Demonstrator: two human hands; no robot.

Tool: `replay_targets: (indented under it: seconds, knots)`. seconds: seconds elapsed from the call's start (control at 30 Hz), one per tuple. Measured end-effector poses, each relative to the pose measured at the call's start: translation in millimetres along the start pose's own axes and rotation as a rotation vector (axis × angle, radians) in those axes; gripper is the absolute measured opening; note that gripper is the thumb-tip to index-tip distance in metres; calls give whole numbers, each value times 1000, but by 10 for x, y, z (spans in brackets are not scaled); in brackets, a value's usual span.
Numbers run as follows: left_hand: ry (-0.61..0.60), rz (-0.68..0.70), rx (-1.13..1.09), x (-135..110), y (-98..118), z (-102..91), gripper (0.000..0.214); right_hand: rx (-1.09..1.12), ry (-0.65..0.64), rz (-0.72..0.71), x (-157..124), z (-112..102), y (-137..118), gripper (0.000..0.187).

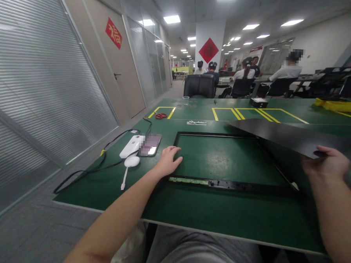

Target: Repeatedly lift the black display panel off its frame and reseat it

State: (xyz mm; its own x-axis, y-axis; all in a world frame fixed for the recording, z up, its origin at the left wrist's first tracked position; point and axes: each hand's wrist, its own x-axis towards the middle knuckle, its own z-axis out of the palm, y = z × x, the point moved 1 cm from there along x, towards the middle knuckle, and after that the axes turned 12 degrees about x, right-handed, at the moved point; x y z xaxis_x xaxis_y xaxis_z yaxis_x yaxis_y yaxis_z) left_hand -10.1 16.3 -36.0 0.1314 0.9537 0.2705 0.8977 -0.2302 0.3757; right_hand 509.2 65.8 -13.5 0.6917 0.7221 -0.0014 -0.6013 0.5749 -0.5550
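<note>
A thin black rectangular frame (214,183) lies flat on the green table (188,214) in front of me. My left hand (168,160) rests on the frame's left edge with the fingers curled lightly over it. My right hand (327,163) grips the near corner of a large black panel (281,135), holding it tilted above the right side of the frame. The thumb lies on top of the panel.
Left of the frame lie a phone (150,145), a white power bank (130,146), a white puck on a cable (132,161) and a black cable (88,170). Red scissors (160,116), a cup (185,100) and a black box (258,102) sit further back. Several people sit at far desks.
</note>
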Motion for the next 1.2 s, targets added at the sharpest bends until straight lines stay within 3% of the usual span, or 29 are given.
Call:
replay_targets:
  seconds: [0.13,0.27,0.43,0.53,0.63,0.7,0.87,1.03,1.2]
  knots:
    - [156,-127,-305,65,-1,-39,39,22,17,38,-243,149,-43,19]
    - [214,-306,-782,94,10,-60,33,-18,42,120,-407,256,-52,17]
    - [157,-511,-1208,84,51,-122,29,-100,-14,225,-617,382,-60,17]
    - [50,-576,-1358,76,87,-176,12,-165,-69,254,-649,375,-63,19]
    - [-105,-565,-1410,64,119,-213,10,-251,-105,291,-619,317,-30,18]
    - [-146,-543,-1404,54,125,-225,13,-296,-128,324,-616,293,12,17]
    - [-139,-523,-1329,48,97,-200,19,-337,-122,378,-748,365,103,25]
    - [-129,-572,-1303,72,47,-135,25,-413,-224,492,-869,471,95,40]
    - [-117,-602,-1332,89,12,-104,26,-476,-272,550,-825,432,90,47]
